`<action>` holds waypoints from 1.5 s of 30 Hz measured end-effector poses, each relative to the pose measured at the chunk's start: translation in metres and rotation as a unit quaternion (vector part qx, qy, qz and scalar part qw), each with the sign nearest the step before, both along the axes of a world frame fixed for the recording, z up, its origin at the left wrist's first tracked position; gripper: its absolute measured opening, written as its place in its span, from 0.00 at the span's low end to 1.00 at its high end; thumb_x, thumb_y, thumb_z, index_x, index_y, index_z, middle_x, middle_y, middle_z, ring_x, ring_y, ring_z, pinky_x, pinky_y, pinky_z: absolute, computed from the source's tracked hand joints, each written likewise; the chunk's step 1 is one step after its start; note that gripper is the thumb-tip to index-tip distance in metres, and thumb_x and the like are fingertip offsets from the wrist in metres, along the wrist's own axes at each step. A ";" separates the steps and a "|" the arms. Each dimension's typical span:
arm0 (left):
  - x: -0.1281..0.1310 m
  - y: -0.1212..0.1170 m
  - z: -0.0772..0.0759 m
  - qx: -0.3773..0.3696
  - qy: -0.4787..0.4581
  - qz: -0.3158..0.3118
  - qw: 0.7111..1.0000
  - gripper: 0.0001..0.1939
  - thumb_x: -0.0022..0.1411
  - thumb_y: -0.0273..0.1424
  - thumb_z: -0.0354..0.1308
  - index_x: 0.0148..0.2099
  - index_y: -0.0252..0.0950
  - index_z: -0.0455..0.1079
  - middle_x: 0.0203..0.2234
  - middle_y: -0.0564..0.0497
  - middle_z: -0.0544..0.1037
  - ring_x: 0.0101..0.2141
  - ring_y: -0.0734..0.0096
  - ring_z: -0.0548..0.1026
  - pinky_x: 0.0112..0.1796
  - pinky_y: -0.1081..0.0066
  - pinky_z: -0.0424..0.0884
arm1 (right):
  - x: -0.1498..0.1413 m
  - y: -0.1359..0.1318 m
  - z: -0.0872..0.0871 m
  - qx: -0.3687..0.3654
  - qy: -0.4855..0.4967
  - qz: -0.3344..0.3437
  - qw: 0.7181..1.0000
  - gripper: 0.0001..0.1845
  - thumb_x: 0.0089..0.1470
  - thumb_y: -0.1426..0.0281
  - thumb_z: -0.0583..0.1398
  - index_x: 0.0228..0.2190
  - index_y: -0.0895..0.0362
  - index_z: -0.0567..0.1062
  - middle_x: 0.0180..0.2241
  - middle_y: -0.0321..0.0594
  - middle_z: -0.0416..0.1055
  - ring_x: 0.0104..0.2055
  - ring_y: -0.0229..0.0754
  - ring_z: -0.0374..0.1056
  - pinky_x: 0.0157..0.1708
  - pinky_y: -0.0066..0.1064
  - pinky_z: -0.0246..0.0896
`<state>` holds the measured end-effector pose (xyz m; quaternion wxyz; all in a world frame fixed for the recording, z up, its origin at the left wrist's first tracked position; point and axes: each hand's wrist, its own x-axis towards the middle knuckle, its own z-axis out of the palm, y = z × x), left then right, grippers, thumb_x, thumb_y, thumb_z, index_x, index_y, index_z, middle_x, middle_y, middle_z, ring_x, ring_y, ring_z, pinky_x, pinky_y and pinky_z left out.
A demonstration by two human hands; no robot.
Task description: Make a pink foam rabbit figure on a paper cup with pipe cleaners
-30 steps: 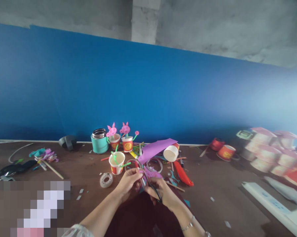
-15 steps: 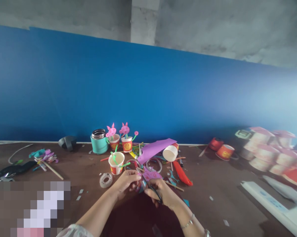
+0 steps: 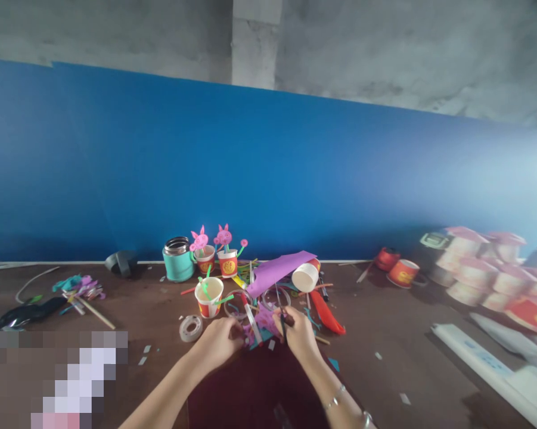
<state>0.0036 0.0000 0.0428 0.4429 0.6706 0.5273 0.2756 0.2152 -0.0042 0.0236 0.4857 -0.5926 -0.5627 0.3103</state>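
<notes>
Blue panel (image 3: 250, 173) and grey concrete wall (image 3: 366, 53) stand behind a brown surface (image 3: 362, 381). Over its middle, scissors (image 3: 282, 313) are gripped by the black handles in the right hand (image 3: 300, 330), blades toward the far edge. The left hand (image 3: 226, 335) is beside the pink and blue scraps (image 3: 268, 316), fingers curled; I cannot tell whether it holds anything. Between the hands lies a red-and-white marker (image 3: 251, 319), with no lettering I can read. Farther out, a purple sheet (image 3: 277, 274) touches a paper cup (image 3: 306, 277) tipped over. On the other side sit a tape roll (image 3: 191, 328) and a cup with green straws (image 3: 208, 298). Nearer the far edge, two red cups (image 3: 227, 264) bear yellow emblems, their characters too small to make out, under pink animal cutouts (image 3: 199, 241); a teal container (image 3: 179, 264) stands alongside. Toward the right edge, stacked cups (image 3: 471, 274) blur, their print unreadable
</notes>
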 end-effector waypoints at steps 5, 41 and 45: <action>0.016 -0.006 0.017 0.139 0.243 0.015 0.960 0.11 0.55 0.24 0.54 0.41 0.37 0.71 0.32 0.44 0.79 0.38 0.52 0.76 0.37 0.64 0.65 | 0.002 0.001 0.001 0.026 0.066 -0.057 0.996 0.13 0.42 0.61 0.61 0.26 0.58 0.73 0.17 0.34 0.67 0.19 0.39 0.62 0.19 0.29 0.59; 0.071 0.006 -0.006 0.033 -0.283 0.126 0.950 0.27 0.50 0.31 0.61 0.53 0.36 0.60 0.30 0.53 0.73 0.22 0.75 0.70 0.23 0.75 0.65 | 0.007 0.004 0.005 0.084 0.243 -0.088 0.962 0.19 0.38 0.65 0.65 0.35 0.57 0.72 0.28 0.36 0.70 0.27 0.39 0.64 0.27 0.29 0.59; 0.072 0.006 -0.005 -0.103 -0.361 0.127 0.918 0.18 0.44 0.38 0.67 0.33 0.33 0.66 0.14 0.61 0.63 0.13 0.85 0.56 0.15 0.80 0.49 | 0.004 0.002 0.008 0.067 0.214 -0.020 0.974 0.20 0.37 0.64 0.67 0.34 0.57 0.72 0.20 0.31 0.64 0.21 0.35 0.57 0.22 0.27 0.55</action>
